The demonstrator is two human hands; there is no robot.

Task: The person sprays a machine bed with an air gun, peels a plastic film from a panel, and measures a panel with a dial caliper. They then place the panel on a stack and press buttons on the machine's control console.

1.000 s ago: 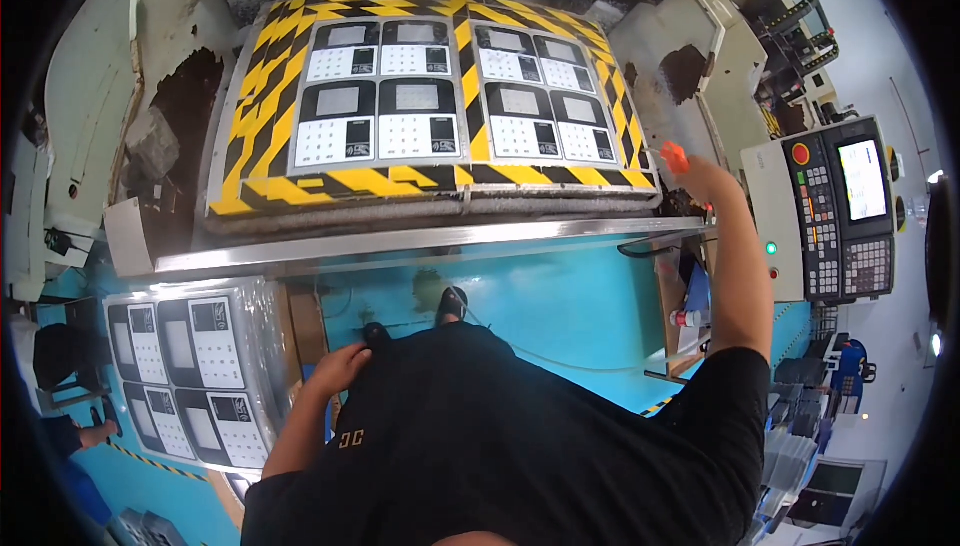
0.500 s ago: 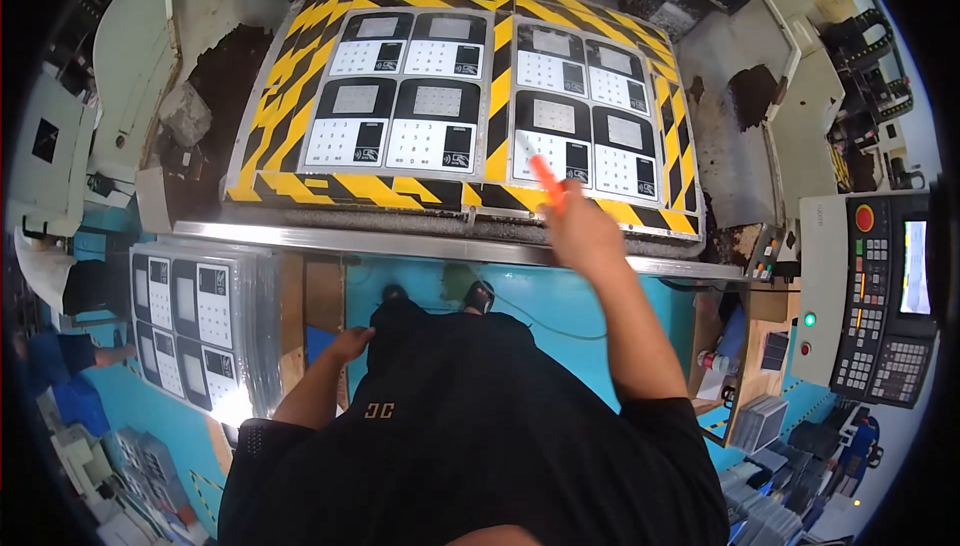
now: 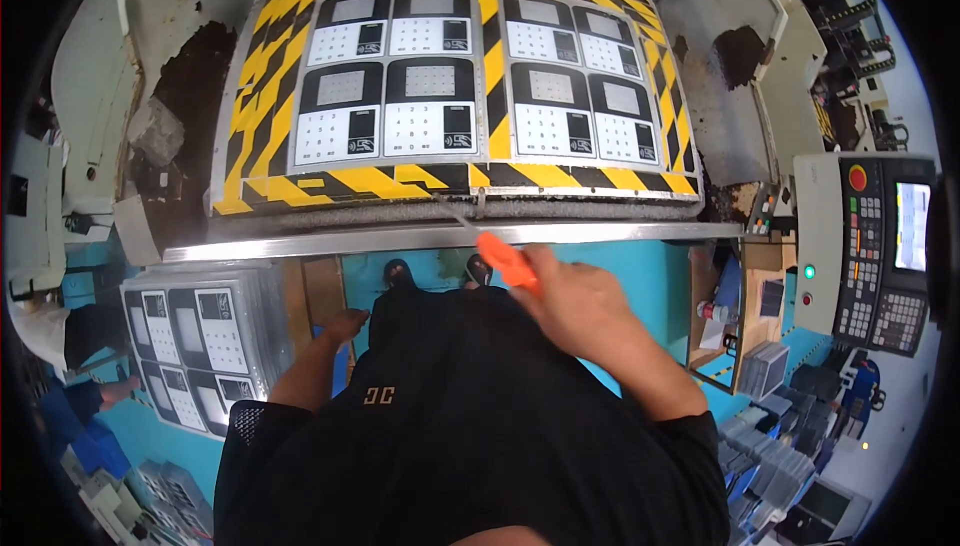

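At the near left sits a stack of glossy printed sheets, and right of it the left hand hangs low beside the body, too small to tell whether it grips anything. Farther off in the middle, flat, round-cornered panels lie framed by striped tape behind a smooth metal rail, while the tool points its thin shaft far-left over that rail, its orange handle clasped in the right hand; at right stands a control panel with small square keys.
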